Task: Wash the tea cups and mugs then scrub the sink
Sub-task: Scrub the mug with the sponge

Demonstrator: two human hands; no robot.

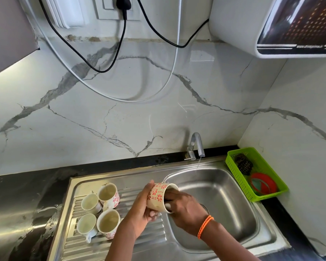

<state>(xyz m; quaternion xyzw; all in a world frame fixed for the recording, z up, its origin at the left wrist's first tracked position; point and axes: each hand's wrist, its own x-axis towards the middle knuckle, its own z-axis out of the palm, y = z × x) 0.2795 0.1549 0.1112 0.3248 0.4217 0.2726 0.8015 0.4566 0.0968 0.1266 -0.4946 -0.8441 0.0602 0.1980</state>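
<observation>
Now the left hand (pixel 142 206) grips a flowered mug (pixel 159 196) over the sink (pixel 233 213) while the right hand (pixel 183 206) rubs inside, fingers hidden; rinsing under the tap (pixel 196 146) seems next.

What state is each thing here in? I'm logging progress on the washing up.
Tap: running, thin stream into the sink.
Sink: basin holds no dishes.
Held mug: tipped on its side, left hand grips it, right hand has fingers inside.
Four cups: upright on the drainboard, stained inside.
Green basket: holds scrubbers.
Plug: in the socket.
</observation>
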